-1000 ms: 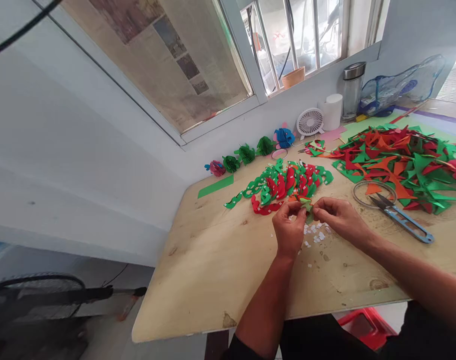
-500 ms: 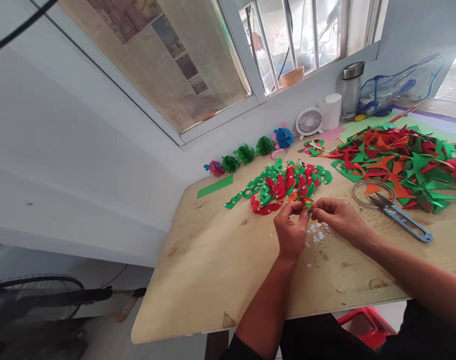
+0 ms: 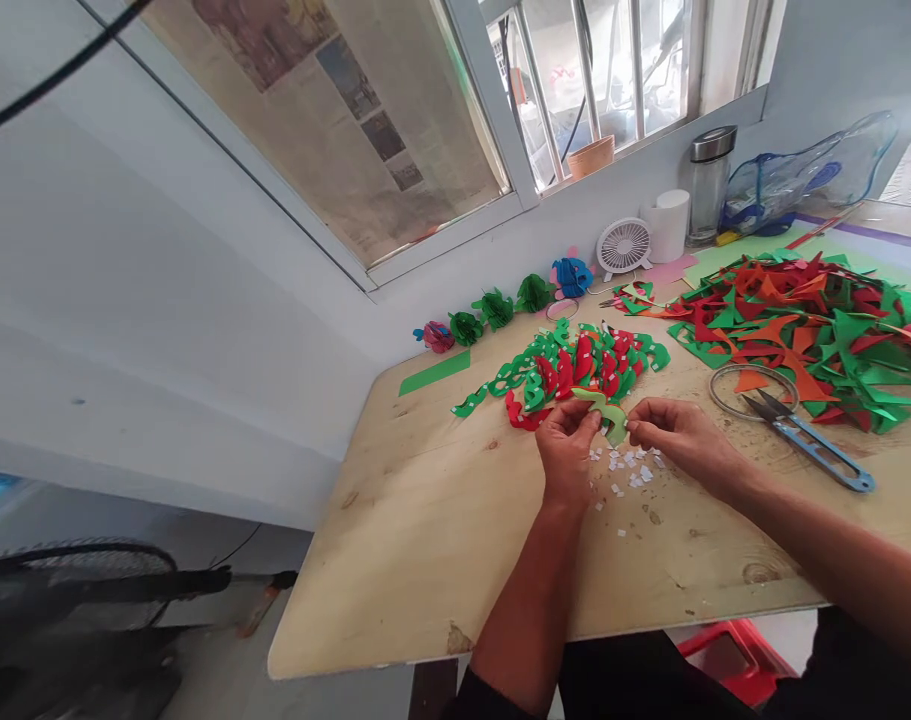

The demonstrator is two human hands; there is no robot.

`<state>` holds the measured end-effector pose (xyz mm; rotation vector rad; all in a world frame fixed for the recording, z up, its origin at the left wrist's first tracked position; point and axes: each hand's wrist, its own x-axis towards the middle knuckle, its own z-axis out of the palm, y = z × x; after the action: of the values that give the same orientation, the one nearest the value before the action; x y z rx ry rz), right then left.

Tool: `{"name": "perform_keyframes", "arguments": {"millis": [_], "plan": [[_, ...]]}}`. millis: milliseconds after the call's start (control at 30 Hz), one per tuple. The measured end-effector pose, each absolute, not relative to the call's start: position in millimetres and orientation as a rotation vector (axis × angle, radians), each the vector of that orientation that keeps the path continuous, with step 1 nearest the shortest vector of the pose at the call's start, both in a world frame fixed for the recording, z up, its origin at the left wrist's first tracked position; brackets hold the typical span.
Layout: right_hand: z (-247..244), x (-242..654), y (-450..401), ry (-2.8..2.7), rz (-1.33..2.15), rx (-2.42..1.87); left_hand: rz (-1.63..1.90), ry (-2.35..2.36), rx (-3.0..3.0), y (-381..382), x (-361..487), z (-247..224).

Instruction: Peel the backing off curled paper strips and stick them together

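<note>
A light green curved paper piece with an orange edge is pinched between the thumb and fingers of my left hand. My right hand is closed at the right end of that piece, thumb against fingertips; what it pinches there is too small to make out. Just behind both hands lies a heap of red and green cut paper shapes dotted with small white squares. Small white paper bits are scattered on the wooden table beneath my hands.
Blue-handled snips and a round ring lie to the right, by a large pile of paper scraps. Along the wall stand paper flowers, a small fan, a white roll and a glass bottle.
The light green piece has opened out and shows more fully between my hands. My left hand has shifted slightly left, and the view has tilted a little.
</note>
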<state>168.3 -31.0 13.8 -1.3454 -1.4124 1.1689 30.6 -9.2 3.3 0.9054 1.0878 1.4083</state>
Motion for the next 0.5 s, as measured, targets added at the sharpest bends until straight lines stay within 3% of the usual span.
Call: {"name": "perform_keyframes", "arguments": {"millis": [500], "plan": [[10.3,169.9,-30.3,-1.582,1.021,-1.395,1.474,0.975,0.666,-1.2,21.0,5.6]]}}
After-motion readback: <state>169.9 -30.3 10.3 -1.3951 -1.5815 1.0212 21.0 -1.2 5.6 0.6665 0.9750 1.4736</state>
